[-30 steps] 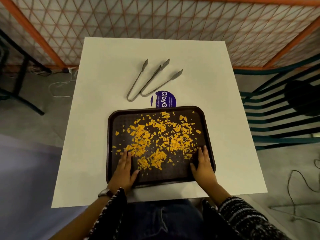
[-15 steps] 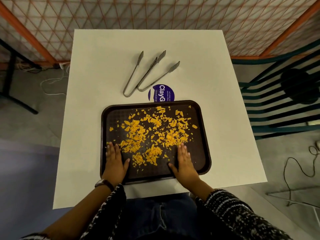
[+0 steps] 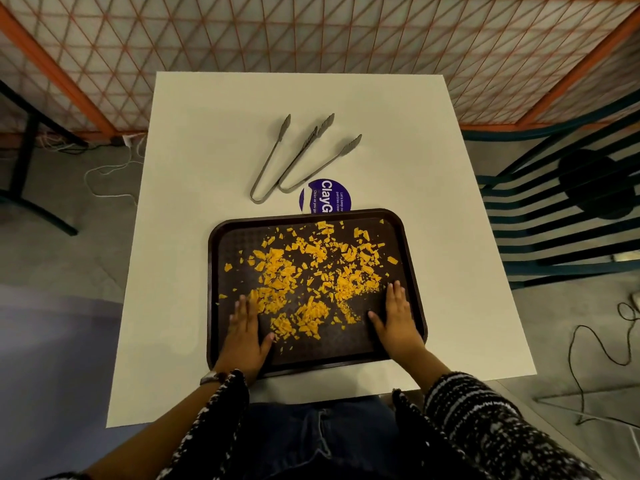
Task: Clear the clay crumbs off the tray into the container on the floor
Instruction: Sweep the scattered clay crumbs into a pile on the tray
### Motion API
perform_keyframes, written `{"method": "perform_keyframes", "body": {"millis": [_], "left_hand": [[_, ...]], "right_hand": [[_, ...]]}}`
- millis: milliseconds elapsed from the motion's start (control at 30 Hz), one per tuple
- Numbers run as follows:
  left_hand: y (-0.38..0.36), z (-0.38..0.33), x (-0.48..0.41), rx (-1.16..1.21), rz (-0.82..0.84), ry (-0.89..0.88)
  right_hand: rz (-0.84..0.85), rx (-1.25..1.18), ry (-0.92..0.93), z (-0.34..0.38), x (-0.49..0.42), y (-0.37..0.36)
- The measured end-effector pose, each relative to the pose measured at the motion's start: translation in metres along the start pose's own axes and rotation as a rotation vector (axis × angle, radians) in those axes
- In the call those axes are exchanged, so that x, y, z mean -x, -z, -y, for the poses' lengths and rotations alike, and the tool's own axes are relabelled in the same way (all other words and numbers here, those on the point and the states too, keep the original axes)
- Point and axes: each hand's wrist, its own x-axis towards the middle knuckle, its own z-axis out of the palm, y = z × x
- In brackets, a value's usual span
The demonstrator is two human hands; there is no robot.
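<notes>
Both hands lie flat, fingers spread, gripping nothing, inside the dark tray (image 3: 410, 258): left hand (image 3: 244, 336) near the left rim, right hand (image 3: 398, 315) now back close to the right rim after sitting nearer the middle. Orange clay crumbs (image 3: 311, 275) stay scattered between them. Two tongs (image 3: 298, 157) and a purple sticker (image 3: 325, 195) lie beyond on the white table (image 3: 194, 168).

We list the tray (image 3: 313, 365): dark brown plastic, its floor finely textured, its rim smooth with a dull sheen. On it we note clay crumbs (image 3: 308, 271), matt orange-yellow, dry and flaky. Under the tray, a table (image 3: 194, 237) of smooth matt white laminate. Beyond the tray's far rim, two pairs of tongs (image 3: 298, 157), brushed grey metal, and a glossy purple printed sticker (image 3: 325, 195). Nearest us, knitted black-and-white sleeves (image 3: 485, 420).
</notes>
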Motion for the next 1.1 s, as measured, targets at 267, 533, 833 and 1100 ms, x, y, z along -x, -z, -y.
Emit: {"method": "perform_keyframes", "body": {"millis": [267,533,833,1100], "left_hand": [[-0.011,-0.026,0.013,0.044,0.108,-0.206],[0.032,0.004,-0.017,0.104,-0.198,0.089],[0.028,0.000,-0.040,-0.118,-0.209,0.133],[-0.010,-0.019,-0.011,-0.009,-0.037,0.029]], "right_hand": [[-0.062,-0.040,-0.034,0.011,0.004,-0.017],[0.069,0.014,0.208,0.031,0.031,-0.048],[0.116,-0.008,0.282,0.036,0.030,-0.030],[-0.025,0.008,-0.032,-0.001,0.001,0.007]]}}
